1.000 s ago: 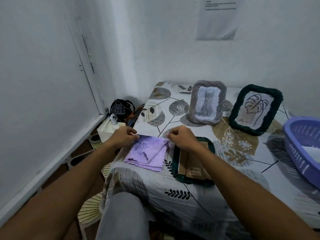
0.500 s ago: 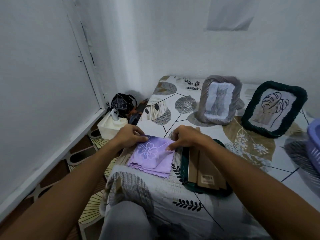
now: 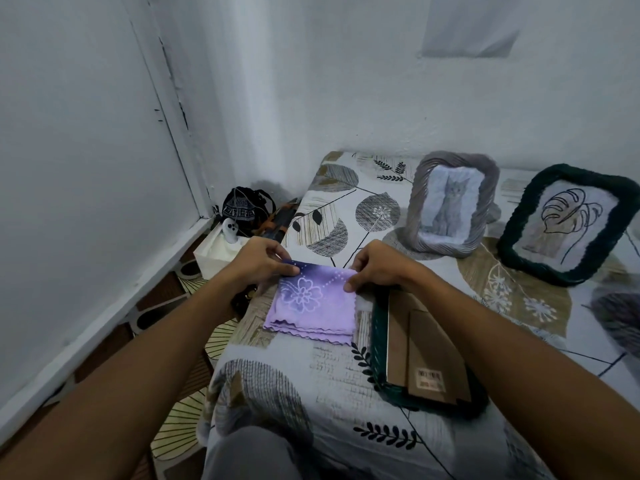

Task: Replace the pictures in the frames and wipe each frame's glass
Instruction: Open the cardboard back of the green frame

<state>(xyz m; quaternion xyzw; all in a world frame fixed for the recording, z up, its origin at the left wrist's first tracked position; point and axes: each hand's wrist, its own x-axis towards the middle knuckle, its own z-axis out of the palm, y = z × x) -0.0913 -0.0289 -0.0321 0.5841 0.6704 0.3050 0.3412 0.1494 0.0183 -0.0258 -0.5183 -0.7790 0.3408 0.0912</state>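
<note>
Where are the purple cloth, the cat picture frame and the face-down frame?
purple cloth (image 3: pixel 311 306): head view, on its flower print.
cat picture frame (image 3: pixel 420 216): head view, left border.
face-down frame (image 3: pixel 424 344): head view, cardboard backing.

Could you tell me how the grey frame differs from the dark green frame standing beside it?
The grey frame shows a cat; the green frame shows a line-drawn leaf. The grey frame stands left, nearer the wall; the green frame stands right and leans sideways. Both stand upright on the patterned cloth with textured borders.

Folded purple cloth (image 3: pixel 313 308) beside face-down frame (image 3: pixel 424 355)
</note>
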